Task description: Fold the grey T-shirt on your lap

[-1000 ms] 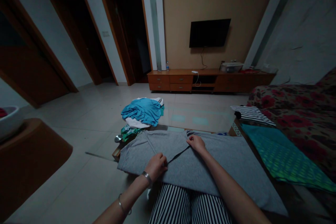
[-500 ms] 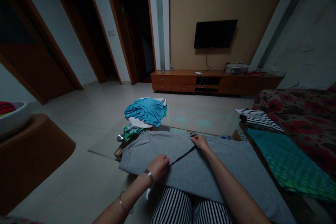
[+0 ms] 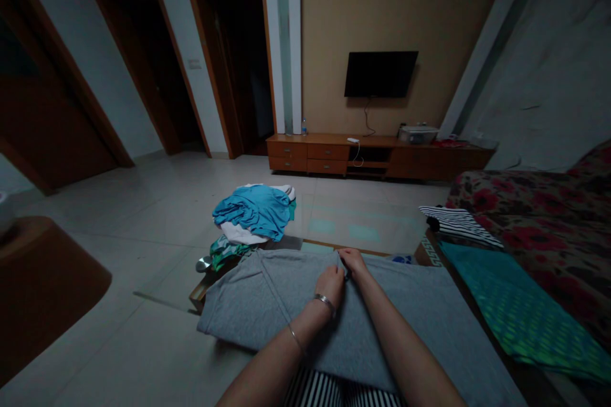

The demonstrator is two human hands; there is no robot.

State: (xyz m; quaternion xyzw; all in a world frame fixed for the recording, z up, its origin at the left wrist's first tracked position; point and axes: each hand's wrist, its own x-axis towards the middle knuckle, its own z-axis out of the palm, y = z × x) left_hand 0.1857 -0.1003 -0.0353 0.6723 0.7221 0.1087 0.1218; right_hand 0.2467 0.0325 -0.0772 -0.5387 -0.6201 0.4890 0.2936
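Note:
A grey garment (image 3: 286,305) lies spread flat over a low glass-topped table in front of me, its near edge by my striped trousers. My left hand (image 3: 331,283), with a bracelet at the wrist, is closed at the garment's far edge. A dark cord (image 3: 347,277) shows as a small bit between the hands; most of it is hidden by the fingers. My right hand (image 3: 352,261) touches the left one and pinches the garment's far edge beside the cord.
A pile with a blue shirt (image 3: 255,210) lies beyond the garment. To the right are a folded green cloth (image 3: 515,299), a striped black-and-white cloth (image 3: 463,226) and a flowered sofa (image 3: 534,216). A brown rounded stand (image 3: 57,273) is at left; a TV cabinet (image 3: 329,152) stands at the back.
My left hand has moved right and away from me to meet the right hand. The dark cord, stretched between the hands before, is now mostly hidden. The view has shifted slightly.

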